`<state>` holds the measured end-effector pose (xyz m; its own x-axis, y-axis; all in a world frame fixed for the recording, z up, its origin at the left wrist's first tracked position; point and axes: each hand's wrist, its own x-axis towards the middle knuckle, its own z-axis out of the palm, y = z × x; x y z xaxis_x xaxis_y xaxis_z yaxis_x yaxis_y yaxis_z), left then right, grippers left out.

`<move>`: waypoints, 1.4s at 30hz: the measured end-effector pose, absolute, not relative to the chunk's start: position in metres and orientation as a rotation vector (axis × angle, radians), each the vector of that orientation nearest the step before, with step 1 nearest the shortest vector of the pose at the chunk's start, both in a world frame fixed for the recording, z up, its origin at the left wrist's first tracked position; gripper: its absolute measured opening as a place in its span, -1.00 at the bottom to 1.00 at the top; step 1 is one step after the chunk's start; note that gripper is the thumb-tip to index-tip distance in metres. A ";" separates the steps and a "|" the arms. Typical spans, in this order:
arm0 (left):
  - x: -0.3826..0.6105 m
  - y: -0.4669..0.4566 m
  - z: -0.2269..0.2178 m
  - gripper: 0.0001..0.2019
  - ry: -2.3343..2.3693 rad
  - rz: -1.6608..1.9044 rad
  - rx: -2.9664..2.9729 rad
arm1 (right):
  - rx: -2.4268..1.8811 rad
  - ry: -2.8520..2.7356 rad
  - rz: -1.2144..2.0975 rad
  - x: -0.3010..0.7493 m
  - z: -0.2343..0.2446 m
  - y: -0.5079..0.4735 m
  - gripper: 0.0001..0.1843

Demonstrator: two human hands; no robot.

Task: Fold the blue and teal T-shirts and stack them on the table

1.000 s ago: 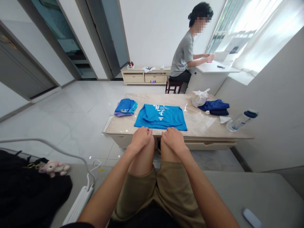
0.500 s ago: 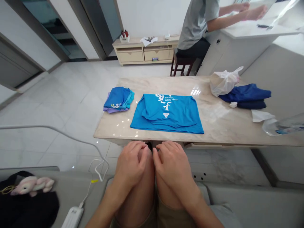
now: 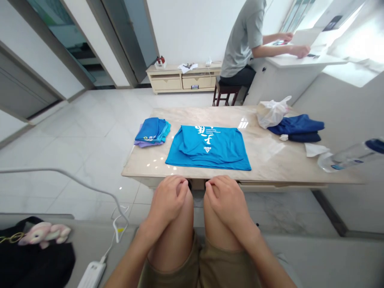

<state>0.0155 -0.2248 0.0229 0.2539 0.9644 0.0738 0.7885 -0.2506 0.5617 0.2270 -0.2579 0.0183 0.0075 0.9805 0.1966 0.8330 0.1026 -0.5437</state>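
Observation:
My left hand (image 3: pixel 169 196) lies over my left knee, its fingers draped on the skin and holding nothing. My right hand (image 3: pixel 226 196) rests the same way on my right knee. Just beyond both hands, a blue T-shirt (image 3: pixel 210 148) with white lettering lies partly folded on the marble-patterned table (image 3: pixel 141 166). To its left sits a stack of folded clothes (image 3: pixel 151 130) in blue, turquoise and purple. Neither hand touches the T-shirt or the stack.
On the table's right are a white plastic bag (image 3: pixel 273 112), dark blue clothing (image 3: pixel 297 124), a tissue (image 3: pixel 315 149) and a clear bottle (image 3: pixel 348 156) lying tilted. A person (image 3: pixel 244 40) sits at a white counter. A power strip (image 3: pixel 93 274) and plush toy (image 3: pixel 45 234) lie beside me.
My knees have moved slightly apart, with my hands still on them. The view has tilted up a little. The person at the counter has lowered their hands towards its top.

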 end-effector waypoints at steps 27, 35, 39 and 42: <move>0.012 -0.216 0.023 -0.59 1.740 0.462 2.137 | -1.707 -1.849 0.396 0.236 0.019 -0.262 -0.69; 0.006 -0.208 0.021 -0.60 1.664 0.573 2.052 | -1.579 -1.734 0.524 0.249 0.010 -0.256 -0.67; 0.028 -0.194 0.037 -0.70 1.582 0.313 2.282 | -1.541 -1.709 0.529 0.244 0.007 -0.257 -0.68; 0.071 -0.172 0.062 -0.77 1.422 0.155 2.423 | -1.525 -1.736 0.469 0.235 0.002 -0.258 -0.70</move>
